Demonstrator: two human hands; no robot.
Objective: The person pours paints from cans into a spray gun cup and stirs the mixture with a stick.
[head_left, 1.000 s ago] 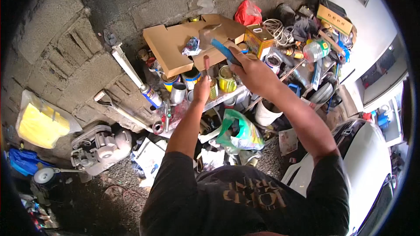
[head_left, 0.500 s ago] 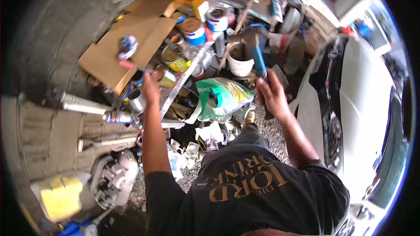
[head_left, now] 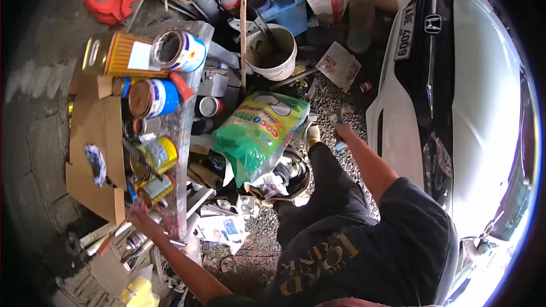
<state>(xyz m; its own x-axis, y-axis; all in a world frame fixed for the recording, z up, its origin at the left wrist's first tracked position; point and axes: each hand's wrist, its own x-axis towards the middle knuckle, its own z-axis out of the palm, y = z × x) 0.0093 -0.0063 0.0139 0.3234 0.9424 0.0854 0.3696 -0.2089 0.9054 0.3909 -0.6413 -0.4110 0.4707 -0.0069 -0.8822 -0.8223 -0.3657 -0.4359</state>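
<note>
My left hand is closed near the front end of the bench, beside the paint cans. A slim tool with a red end seems to stick out of its far side; its kind is blurred. My right hand is closed around a blue-handled tool, over the gravel to the right of my leg. The head of that tool is too small to make out. Nearest my left hand stand a yellow paint can, a smaller can and a cardboard sheet with a crumpled wrapper on it.
Open blue-and-white cans stand along the bench. A green plastic bag lies in the middle, below a white bucket holding tools. A white car borders the right. Gravel and scattered clutter cover the ground.
The view has turned and shifted, bringing more of the car's front into sight. My right hand has lowered with the blue-handled tool. My left hand is now farther down beside the bench.
</note>
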